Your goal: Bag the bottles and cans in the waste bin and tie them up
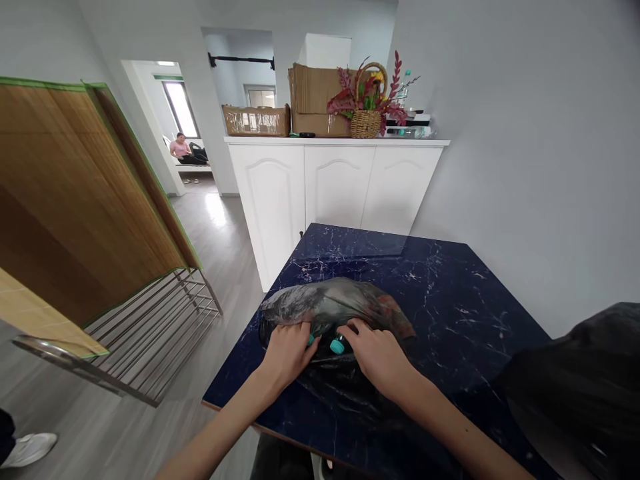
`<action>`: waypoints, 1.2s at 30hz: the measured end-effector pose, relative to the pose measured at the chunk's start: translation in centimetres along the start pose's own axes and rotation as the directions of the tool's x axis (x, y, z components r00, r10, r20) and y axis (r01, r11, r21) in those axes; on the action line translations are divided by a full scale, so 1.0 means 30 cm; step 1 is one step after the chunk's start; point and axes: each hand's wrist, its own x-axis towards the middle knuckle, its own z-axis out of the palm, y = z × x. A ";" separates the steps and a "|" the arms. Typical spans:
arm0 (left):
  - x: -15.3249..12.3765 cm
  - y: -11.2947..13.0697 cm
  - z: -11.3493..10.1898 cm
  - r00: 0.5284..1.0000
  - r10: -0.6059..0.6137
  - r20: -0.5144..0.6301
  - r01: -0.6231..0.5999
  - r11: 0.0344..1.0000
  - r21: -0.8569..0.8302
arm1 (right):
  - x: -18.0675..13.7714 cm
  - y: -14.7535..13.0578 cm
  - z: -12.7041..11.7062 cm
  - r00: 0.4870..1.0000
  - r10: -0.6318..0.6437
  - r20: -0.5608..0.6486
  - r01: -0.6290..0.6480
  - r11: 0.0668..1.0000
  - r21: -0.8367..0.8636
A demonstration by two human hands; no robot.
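A thin black plastic bag (340, 297) lies on the dark blue marbled table (445, 320), its mouth facing me. My left hand (287, 350) is closed on the left part of the bag's opening, with a teal bottle cap (311, 339) beside its fingertips. My right hand (373, 353) has its fingers curled on the bag's rim, right next to a second bottle with a teal cap (337, 346) poking out. The bottles' bodies are hidden inside the bag. Something reddish shows through the plastic on the right.
A larger black bag (585, 380) bulges at the right edge. Behind the table stands a white cabinet (335, 180) with cardboard boxes (315, 100) and a flower basket (366, 123). Left is a metal rack (150, 333) draped with a bamboo mat (85, 200). A person (185, 150) sits in the far room.
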 end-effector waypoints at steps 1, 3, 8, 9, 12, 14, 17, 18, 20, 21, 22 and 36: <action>-0.010 -0.007 -0.019 1.000 0.010 -0.026 -0.010 1.000 0.003 | 0.010 0.002 0.006 1.000 -0.010 0.013 0.010 1.000 -0.001; -0.040 -0.026 -0.080 0.991 0.066 -0.119 -0.067 0.998 -0.003 | 0.024 0.008 0.022 0.999 -0.031 0.039 0.031 0.999 -0.005; -0.134 -0.094 -0.306 0.893 0.122 -0.433 -0.202 0.969 -0.144 | 0.047 0.021 0.056 0.993 -0.071 0.094 0.072 0.997 -0.010; -0.148 -0.108 -0.353 0.874 0.078 -0.480 -0.190 0.963 -0.189 | 0.050 0.022 0.058 0.992 -0.077 0.098 0.078 0.997 -0.008; -0.154 -0.145 -0.483 0.720 -0.123 -0.682 -0.106 0.953 -0.284 | 0.048 0.023 0.059 0.990 -0.099 0.104 0.100 0.995 0.003; -0.120 -0.167 -0.554 0.527 -0.241 -0.815 -0.055 0.947 -0.316 | 0.036 0.026 0.061 0.989 -0.108 0.105 0.107 0.994 0.017; -0.013 -0.212 -0.607 0.370 -0.267 -0.890 -0.029 0.954 -0.299 | 0.004 0.042 0.075 0.987 -0.123 0.101 0.120 0.992 0.037; 0.032 -0.232 -0.605 0.396 -0.257 -0.881 -0.032 0.956 -0.293 | -0.007 0.051 0.084 0.987 -0.133 0.093 0.130 0.991 0.042; 0.128 -0.275 -0.565 0.521 -0.258 -0.813 -0.037 0.945 -0.324 | -0.030 0.077 0.110 0.985 -0.164 0.056 0.162 0.986 0.047; 0.175 -0.297 -0.530 0.614 -0.257 -0.747 -0.034 0.936 -0.350 | -0.041 0.093 0.124 0.982 -0.187 0.028 0.185 0.982 0.046; 0.220 -0.318 -0.488 0.682 -0.262 -0.683 -0.025 0.925 -0.380 | -0.052 0.110 0.139 0.977 -0.215 -0.007 0.215 0.976 0.040; 0.470 -0.397 -0.202 0.880 -0.273 -0.390 0.130 0.926 -0.354 | -0.295 0.180 -0.057 0.867 -0.207 -0.454 0.435 0.760 0.483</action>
